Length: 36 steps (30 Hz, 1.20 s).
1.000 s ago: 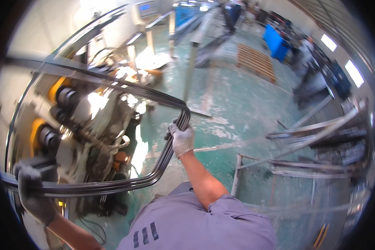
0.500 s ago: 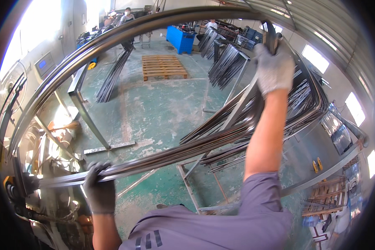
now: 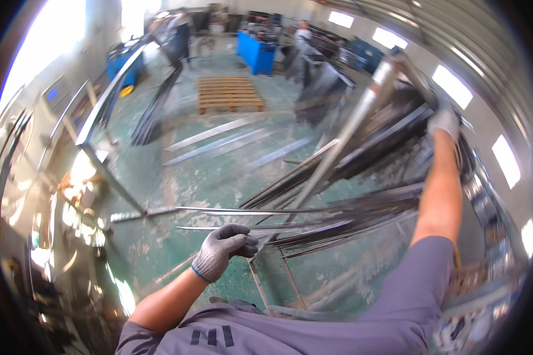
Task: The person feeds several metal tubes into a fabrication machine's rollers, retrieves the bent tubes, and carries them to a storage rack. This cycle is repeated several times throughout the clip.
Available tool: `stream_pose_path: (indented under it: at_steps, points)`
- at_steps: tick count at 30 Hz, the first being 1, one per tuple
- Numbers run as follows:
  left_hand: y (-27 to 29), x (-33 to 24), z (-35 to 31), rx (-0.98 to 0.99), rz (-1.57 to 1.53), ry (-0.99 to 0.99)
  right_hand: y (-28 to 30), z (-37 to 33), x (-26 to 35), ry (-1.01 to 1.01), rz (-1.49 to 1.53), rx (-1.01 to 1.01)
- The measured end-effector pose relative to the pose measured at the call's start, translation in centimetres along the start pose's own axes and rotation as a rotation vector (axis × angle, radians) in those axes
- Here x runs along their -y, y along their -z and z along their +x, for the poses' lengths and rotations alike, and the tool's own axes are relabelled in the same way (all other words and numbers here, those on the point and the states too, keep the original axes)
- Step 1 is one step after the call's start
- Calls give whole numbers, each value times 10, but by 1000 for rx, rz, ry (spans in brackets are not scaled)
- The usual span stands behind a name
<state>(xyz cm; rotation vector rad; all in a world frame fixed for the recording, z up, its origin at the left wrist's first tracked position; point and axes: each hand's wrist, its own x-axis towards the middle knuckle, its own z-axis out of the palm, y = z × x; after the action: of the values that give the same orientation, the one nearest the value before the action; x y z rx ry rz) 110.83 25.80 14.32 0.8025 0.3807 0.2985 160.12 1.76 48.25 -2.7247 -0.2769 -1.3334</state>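
Observation:
Long dark metal strips (image 3: 337, 222) stretch from the right across the middle, their near-left ends hanging free. My left hand (image 3: 226, 251), in a grey glove, sits just below those ends with fingers loosely bent and nothing visible between them. Far out to the right, my gloved right hand (image 3: 445, 123) is at the bend of the strips, beside the upper end of a metal rack (image 3: 328, 157). It looks closed around strips there, though motion blurs it and the fingers are mostly hidden. More strips hang over the rack behind.
A wooden pallet (image 3: 230, 93) lies on the green floor ahead, with a blue bin-like bench (image 3: 256, 53) beyond it. At left stands another metal stand (image 3: 109, 177). Dark strips hang on a farther rack (image 3: 323, 89). People are blurred at the back.
The bent strips that arched overhead have swung right and down to the rack. My right hand moved right and lower with them; my left hand let go of the strips and moved right.

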Motion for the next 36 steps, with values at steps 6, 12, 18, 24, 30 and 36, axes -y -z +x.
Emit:
stream_pose_path:
  at_steps: [6,12,18,24,30,36]
  points:
    - [129,25,-87,-628,80,-168,-52,8,53,225,-44,-120]
    - [180,130,-247,-1109,82,-164,24,-288,241,532,1175,-426]
    - [140,253,-410,-1756,2,-438,118,-645,341,923,1741,888]
    - [-29,342,-603,-2570,326,-315,290,-917,308,2097,1521,1379]
    - [-194,436,-677,-3398,77,-237,444,-1056,196,2947,1393,946]
    - [-240,499,-644,-3491,-204,795,509,-1155,69,3427,1071,715]
